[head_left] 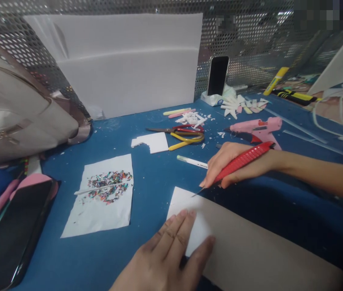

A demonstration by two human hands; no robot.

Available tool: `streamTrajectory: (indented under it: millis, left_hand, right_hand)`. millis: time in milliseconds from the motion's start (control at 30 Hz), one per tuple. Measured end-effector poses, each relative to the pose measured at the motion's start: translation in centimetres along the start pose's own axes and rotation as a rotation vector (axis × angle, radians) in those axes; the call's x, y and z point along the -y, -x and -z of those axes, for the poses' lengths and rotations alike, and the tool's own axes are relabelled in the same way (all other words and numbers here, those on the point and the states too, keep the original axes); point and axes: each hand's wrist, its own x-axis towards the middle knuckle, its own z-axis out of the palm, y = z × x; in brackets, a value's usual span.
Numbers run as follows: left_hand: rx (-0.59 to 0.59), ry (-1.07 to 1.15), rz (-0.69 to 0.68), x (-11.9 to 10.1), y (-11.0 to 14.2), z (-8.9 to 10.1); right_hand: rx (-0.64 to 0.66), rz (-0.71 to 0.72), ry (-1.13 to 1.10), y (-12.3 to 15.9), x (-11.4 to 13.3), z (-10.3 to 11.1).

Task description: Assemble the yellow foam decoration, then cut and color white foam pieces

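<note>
My right hand [230, 163] grips a red utility knife [246, 159] with a ribbed handle, its thin blade pointing down and left. The blade tip meets the top edge of a white board [250, 234], close to its upper left corner. Lying flat on the left end of that board, my left hand [171, 250] has its fingers stretched out and the thumb apart. A white pen with a green tip [191, 161] rests just left of my right hand. Above it lie scissors with red and yellow handles [186, 135] and a cut white board piece [153, 142].
A pink glue gun [258, 128] lies beyond my right hand, near several white scraps [191, 118]. To the left, small colourful beads [111, 186] sit on a white sheet [98, 228]. A black phone [16, 230], a bag [16, 101] and an upright phone [218, 76] stand around.
</note>
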Motion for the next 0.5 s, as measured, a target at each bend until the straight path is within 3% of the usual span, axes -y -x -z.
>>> streamTrajectory:
  millis: [367,500]
  left_hand:
    - [0.010,0.025,-0.018,0.0,0.0,0.4]
    - [0.018,0.249,0.037,1.3,-0.4,1.8]
  right_hand:
    - [-0.106,-0.053,0.070,2.4,0.5,-0.3]
    - [-0.213,-0.031,0.052,3.2,2.0,-1.7]
